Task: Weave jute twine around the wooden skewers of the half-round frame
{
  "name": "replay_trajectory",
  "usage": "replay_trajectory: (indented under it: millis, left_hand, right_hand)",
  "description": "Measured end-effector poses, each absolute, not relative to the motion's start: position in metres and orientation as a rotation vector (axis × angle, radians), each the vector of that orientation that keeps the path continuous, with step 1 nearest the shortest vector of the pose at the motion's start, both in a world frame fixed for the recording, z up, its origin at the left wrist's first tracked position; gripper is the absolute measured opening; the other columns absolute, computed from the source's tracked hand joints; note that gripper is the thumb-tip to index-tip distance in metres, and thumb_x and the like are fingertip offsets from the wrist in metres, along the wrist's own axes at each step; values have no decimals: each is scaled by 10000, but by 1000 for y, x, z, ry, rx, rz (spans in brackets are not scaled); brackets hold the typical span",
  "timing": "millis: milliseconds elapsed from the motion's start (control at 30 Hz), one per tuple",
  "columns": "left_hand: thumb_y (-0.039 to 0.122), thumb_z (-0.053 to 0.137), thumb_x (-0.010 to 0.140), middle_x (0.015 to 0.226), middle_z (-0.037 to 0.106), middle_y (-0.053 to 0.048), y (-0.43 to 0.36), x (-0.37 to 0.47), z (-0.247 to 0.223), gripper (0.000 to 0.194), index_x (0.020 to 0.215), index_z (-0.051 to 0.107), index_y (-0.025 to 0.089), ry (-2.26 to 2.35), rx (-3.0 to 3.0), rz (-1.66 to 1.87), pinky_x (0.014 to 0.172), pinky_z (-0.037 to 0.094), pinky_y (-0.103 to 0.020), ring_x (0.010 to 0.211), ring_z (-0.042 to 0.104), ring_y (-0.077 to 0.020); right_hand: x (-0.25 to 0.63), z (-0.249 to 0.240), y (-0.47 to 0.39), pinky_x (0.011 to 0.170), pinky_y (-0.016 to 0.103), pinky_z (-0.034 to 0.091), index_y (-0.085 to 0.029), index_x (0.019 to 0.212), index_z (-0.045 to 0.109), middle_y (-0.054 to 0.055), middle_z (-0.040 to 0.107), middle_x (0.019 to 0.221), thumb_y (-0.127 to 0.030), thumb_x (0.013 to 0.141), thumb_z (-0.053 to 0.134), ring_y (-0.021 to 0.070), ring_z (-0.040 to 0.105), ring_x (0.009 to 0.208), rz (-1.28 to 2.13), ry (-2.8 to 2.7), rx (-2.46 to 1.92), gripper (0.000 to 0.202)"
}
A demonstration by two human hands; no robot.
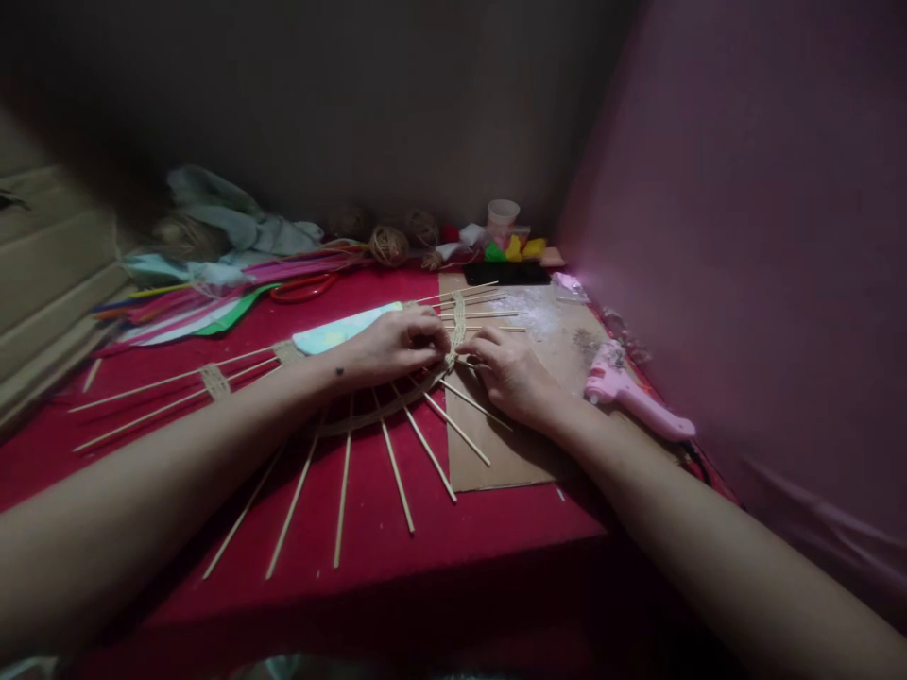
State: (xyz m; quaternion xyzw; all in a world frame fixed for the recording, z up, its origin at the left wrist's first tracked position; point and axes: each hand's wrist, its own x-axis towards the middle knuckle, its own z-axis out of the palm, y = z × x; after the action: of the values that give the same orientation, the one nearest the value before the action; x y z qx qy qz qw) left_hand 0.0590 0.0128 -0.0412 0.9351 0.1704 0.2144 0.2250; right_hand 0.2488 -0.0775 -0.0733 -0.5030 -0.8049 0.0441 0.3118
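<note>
A fan-like frame of thin wooden sticks (398,475) spreads over the red cloth, with a braided twine band (459,316) running across the sticks. My left hand (409,342) is closed at the band's lower bend, fingertips pinched together. Just right of it, my right hand (504,366) pinches at the same stretch of braid, thumb and forefinger close to the left fingertips. The braid passes between the two hands; part of it lies hidden behind the fingers. A pale blue-green patterned piece (347,327) lies on the frame behind my left wrist.
Under the right side lies a cardboard sheet (496,463). A pink glue gun (634,392) rests at the right edge, near the wall. Twine balls (388,246), a plastic cup (503,215), red-handled scissors (303,287) and colourful strips (191,304) line the back.
</note>
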Motion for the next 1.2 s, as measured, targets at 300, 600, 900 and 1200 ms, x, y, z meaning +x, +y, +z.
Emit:
replay_trajectory:
  millis: [300,600,900,1200]
  left_hand:
    - [254,578,880,768,558,-24,9,65,-60,162,820,704,173,409,2781,714,635,424,-228,693,516,-109]
    - [230,488,912,820,578,-43,6,64,-57,214,841,682,172,285,2872,724,667,432,-231,719,533,-114]
    - [175,544,805,797,582,-41,6,65,-48,111,757,637,140,645,2693,678,727,429,-281,766,527,-150]
    - [142,563,784,764,537,-18,9,68,-55,101,733,649,153,728,2680,633,701,416,-264,745,516,-143]
  right_hand:
    - [250,-73,-77,781,319,479,-167,972,670,78,598,963,3,785,455,176,561,858,160,-2132,-1339,332]
    - [250,-75,-75,770,295,465,-172,923,683,64,586,914,4,785,460,165,550,838,204,-2108,-1328,316]
    - [245,-63,-69,756,281,445,-156,783,693,50,643,831,-31,794,564,148,567,791,269,-1959,-1411,181]
    - [233,-56,-61,711,290,436,-146,733,695,59,672,787,-70,783,586,151,574,726,273,-1978,-1573,142]
